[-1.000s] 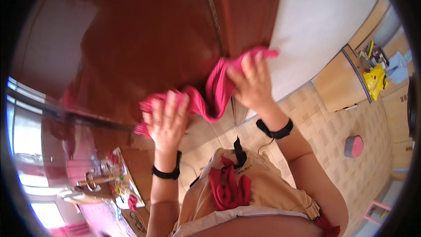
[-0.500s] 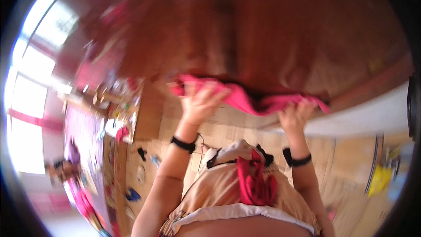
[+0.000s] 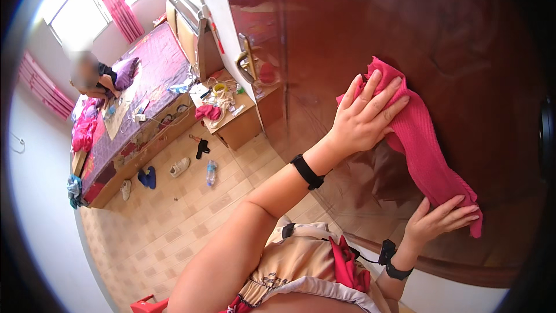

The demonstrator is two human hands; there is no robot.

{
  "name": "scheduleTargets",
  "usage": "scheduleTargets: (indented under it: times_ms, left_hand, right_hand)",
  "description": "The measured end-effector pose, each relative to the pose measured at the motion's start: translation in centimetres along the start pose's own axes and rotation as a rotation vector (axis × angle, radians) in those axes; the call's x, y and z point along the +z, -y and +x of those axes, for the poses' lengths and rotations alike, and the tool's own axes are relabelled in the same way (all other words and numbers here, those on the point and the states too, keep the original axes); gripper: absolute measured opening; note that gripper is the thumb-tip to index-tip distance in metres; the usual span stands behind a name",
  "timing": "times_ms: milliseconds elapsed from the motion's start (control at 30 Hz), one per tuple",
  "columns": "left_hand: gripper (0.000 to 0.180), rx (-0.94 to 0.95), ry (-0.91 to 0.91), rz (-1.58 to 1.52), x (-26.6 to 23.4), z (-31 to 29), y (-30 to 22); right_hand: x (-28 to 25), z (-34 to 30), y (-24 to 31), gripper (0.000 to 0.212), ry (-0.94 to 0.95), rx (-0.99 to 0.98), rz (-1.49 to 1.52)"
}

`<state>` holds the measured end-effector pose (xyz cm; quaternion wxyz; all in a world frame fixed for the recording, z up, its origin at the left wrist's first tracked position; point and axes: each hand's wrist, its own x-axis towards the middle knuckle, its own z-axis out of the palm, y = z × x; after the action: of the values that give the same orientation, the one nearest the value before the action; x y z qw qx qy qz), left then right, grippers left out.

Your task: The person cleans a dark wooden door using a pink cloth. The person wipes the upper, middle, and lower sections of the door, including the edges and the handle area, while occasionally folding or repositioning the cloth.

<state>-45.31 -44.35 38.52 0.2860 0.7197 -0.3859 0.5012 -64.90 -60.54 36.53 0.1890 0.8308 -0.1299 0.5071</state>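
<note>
A pink ribbed cloth (image 3: 425,148) lies slantwise against a glossy dark red panel (image 3: 336,29). My left hand (image 3: 368,113) presses on the cloth's upper end, its fingers stretched and spread. On the lower end, my right hand (image 3: 443,220) rests with its fingers laid out flat over the fabric. Both palms are hidden from sight. Each wrist wears a black band. A second red cloth (image 3: 347,264) hangs at the front of my beige clothing.
A brass-coloured handle (image 3: 248,61) is at the panel's left edge. Beyond it stand a cluttered bedside cabinet (image 3: 240,130) and a bed (image 3: 156,61) where a person (image 3: 95,78) sits. A plastic bottle (image 3: 211,173), white shoes (image 3: 179,167) and blue slippers (image 3: 147,177) are on the tiled floor.
My view has turned left, showing more of the bed and floor. The cloth has gone from a bunched, nearly level strip to a flatter, steeply slanted one, with both hands still on its ends.
</note>
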Motion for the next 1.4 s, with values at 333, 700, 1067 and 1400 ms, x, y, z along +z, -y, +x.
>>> scheduleTargets:
  times_ms: [333, 700, 1067, 1400]
  left_hand:
    - [0.053, -0.102, 0.002, -0.130, -2.4, -0.3, 12.4]
    - [0.037, 0.086, -0.099, -0.364, -0.7, 0.2, 17.9]
    - [0.032, 0.199, -0.067, -0.303, -2.7, 0.2, 26.5]
    - [0.035, 0.074, -0.037, -0.109, -4.6, 1.7, 36.3]
  right_hand:
    - [5.0, 6.0, 10.9, 0.067, -0.084, -0.078, -0.161]
    - [8.6, 6.7, 16.4, 0.073, -0.041, 0.017, -0.179]
    - [13.1, 9.0, 24.3, 0.077, 0.011, -0.027, -0.167]
    - [16.1, 14.9, 33.0, 0.068, -0.094, -0.043, -0.136]
